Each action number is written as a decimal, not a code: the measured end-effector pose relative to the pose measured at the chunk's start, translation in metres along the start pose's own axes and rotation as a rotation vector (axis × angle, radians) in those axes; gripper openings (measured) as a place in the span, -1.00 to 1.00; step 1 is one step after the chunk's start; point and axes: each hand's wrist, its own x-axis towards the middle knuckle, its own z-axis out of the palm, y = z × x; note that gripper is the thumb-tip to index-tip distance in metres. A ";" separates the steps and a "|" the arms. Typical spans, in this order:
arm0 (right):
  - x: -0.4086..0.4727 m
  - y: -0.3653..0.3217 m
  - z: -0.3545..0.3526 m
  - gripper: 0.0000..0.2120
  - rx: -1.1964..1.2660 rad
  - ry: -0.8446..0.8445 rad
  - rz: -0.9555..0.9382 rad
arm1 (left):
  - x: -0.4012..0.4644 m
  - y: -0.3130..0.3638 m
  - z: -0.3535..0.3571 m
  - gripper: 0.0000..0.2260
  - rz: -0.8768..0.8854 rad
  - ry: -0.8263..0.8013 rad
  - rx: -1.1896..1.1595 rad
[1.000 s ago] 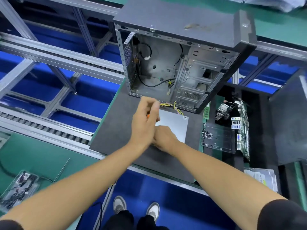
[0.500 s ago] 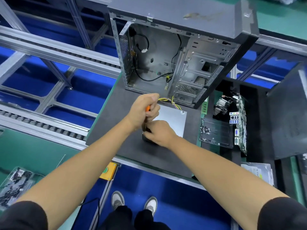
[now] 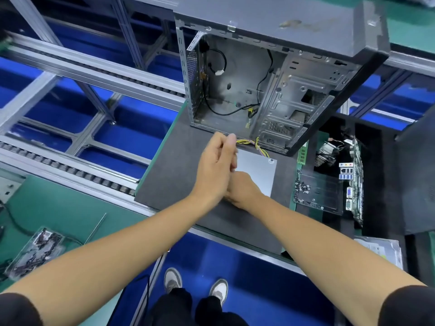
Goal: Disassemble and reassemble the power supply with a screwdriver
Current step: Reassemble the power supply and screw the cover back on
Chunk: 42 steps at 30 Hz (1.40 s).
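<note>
Half a second ago your left hand [image 3: 215, 170] was curled down round the orange-handled screwdriver, its tip beside your right hand [image 3: 242, 190]; now that hand has lifted, its fingers [image 3: 229, 143] stretched out straighter towards the yellow cable bundle [image 3: 249, 143], and the orange handle no longer shows. Your right hand has slid under the left one, so the small dark part it gripped is now hidden. More of the flat silver metal power supply box [image 3: 256, 175] shows just beyond your right hand's knuckles
</note>
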 end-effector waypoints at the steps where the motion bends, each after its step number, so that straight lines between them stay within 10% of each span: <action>1: -0.001 0.000 0.001 -0.74 0.035 -0.001 0.027 | -0.003 -0.002 0.005 -0.60 0.008 -0.017 -0.008; 5: -0.002 0.003 0.001 -0.94 0.186 -0.040 0.147 | 0.001 -0.012 0.011 -0.63 0.076 -0.232 -0.044; 11: 0.001 0.001 -0.001 -0.61 -0.124 0.008 -0.086 | 0.026 -0.015 -0.001 -0.66 -0.034 -0.524 -0.207; 16: 0.000 -0.001 -0.003 -0.91 -0.097 -0.011 -0.062 | 0.050 -0.005 -0.018 -0.65 -0.300 -0.799 -0.275; 25: -0.003 -0.009 -0.010 -0.63 -0.050 -0.074 0.015 | 0.000 0.008 0.000 -0.65 0.017 -0.145 -0.041; 32: -0.004 -0.013 -0.013 -0.81 -0.062 -0.101 0.112 | -0.007 -0.003 0.022 -0.60 0.188 0.200 -0.075; 38: -0.008 -0.003 -0.009 -0.73 0.107 -0.054 0.120 | 0.006 -0.013 0.020 -0.59 0.213 -0.218 -0.118; 42: -0.005 -0.003 -0.006 -0.72 -0.129 -0.042 -0.026 | 0.031 -0.003 -0.005 -0.59 -0.139 -0.598 -0.305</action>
